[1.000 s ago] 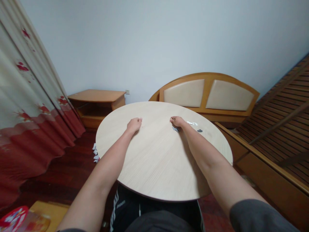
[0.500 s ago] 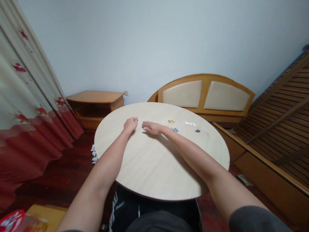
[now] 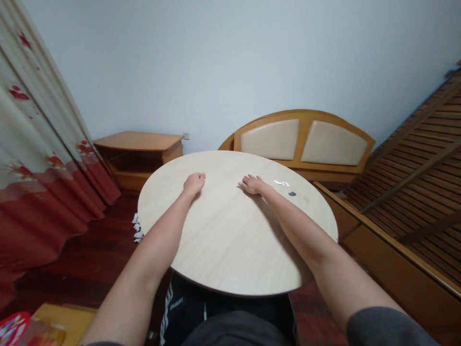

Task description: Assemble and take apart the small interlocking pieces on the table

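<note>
My left hand (image 3: 195, 183) rests in a loose fist on the left half of the round pale table (image 3: 223, 250). What its curled fingers hold, if anything, is hidden. Palm down with fingers spread, my right hand (image 3: 251, 184) is to the right, low over the tabletop or touching it. No small pieces show around its fingers; anything beneath it is out of sight. Farther right lie small white pieces (image 3: 281, 183) and a dark grey piece (image 3: 292, 194), too small to name.
A wooden cabinet (image 3: 139, 141) and a padded headboard (image 3: 270, 139) stand behind the table. Red and cream curtains (image 3: 54, 168) hang at left. Wooden slats (image 3: 418, 192) lean at right above a bed rail (image 3: 389, 245). White scraps (image 3: 137, 228) show by the table's left edge.
My right hand has moved right, away from my left fist, to where tan and blue-grey pieces lay; these are now hidden. My left hand has stayed in place. The view has shifted slightly.
</note>
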Available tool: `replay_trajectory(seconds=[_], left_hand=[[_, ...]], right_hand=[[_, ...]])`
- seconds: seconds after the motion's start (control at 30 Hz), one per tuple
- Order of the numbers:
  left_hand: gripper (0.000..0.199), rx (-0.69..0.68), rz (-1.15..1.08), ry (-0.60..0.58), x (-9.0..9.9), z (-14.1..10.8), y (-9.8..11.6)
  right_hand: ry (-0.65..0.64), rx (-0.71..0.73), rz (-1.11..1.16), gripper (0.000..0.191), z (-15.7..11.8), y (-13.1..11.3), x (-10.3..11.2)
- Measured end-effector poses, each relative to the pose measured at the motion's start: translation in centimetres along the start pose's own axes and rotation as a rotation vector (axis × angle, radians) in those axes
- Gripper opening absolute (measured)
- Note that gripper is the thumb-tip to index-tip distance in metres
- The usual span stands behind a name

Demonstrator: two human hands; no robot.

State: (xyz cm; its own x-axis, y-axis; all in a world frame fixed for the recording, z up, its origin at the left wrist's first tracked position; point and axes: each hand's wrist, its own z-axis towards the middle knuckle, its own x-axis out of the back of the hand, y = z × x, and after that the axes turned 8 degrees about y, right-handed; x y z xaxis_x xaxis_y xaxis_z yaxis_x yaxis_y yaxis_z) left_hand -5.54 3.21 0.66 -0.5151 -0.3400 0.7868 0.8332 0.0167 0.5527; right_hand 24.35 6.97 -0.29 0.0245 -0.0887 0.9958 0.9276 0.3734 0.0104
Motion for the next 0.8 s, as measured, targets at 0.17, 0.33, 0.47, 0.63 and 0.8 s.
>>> replay_trajectory(seconds=[0.17, 0.33, 0.47, 0.63, 0.8], left_hand=[[0.049, 0.018, -0.003, -0.004, 0.0, 0.0, 0.0], [0.050, 0.015, 0.021, -0.009, -0.2, -0.1, 0.0], [0.051, 0.003, 0.033, -0.012, -0.3, -0.1, 0.0], [0.052, -0.011, 0.070, -0.017, -0.5, -0.1, -0.1], [0.052, -0.039, 0.098, -0.022, -1.1, -0.5, 0.4]], right_hand=[[0.072, -0.090, 0.029, 0.064, -1.1, 1.9, -0.7], [0.124, -0.057, 0.120, 0.066, -2.2, 0.4, -1.4], [0.165, 0.063, 0.069, 0.057, -3.4, -1.0, -1.6], [0.177, 0.084, 0.034, 0.052, -4.9, -0.1, -1.8], [0.156, 0.018, 0.029, 0.052, -5.9, 1.5, -1.9]])
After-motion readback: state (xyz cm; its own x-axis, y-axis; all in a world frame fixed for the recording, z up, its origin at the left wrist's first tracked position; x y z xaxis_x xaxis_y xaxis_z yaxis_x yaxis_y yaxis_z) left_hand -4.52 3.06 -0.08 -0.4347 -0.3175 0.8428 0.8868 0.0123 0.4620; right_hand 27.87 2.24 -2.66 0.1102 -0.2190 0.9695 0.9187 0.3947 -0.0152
